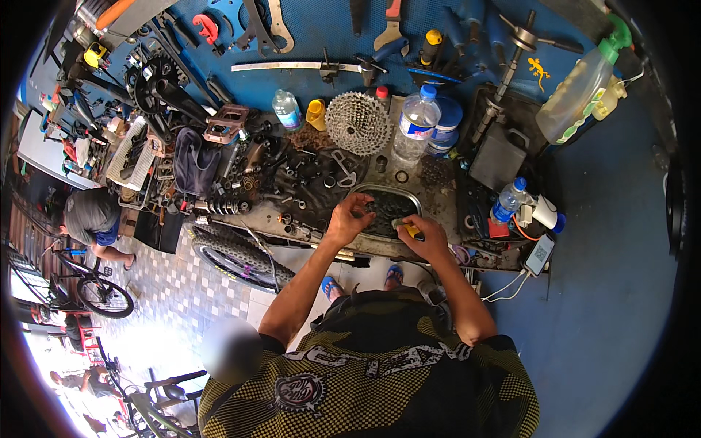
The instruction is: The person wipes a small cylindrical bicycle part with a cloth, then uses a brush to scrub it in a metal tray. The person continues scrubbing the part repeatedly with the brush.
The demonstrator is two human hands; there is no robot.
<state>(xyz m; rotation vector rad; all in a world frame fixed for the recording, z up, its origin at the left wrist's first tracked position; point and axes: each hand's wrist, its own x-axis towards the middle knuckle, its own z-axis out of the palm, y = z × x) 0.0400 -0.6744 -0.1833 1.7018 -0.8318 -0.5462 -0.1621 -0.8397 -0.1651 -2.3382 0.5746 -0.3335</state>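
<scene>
Over the near rim of a metal tray (417,200), my left hand (347,220) pinches a small dark part (369,209), mostly covered by the fingers. Dark liquid or wet parts lie inside the tray; I cannot make out which. My right hand (429,239), a little to the right, is closed around a small yellow-handled tool (414,232) with a pale tip. That tip is turned toward the left hand, apart from it. Beyond the tray a large bicycle cassette (358,123) stands on the bench, beside a clear bottle with a blue cap (418,125).
Loose bike parts and tools crowd the bench (292,168) on the left. A bicycle wheel (237,259) leans below its front edge. To the right are a grey container (499,157), a small bottle (507,201) and a cabled phone (539,255). Another person (91,215) bends at far left.
</scene>
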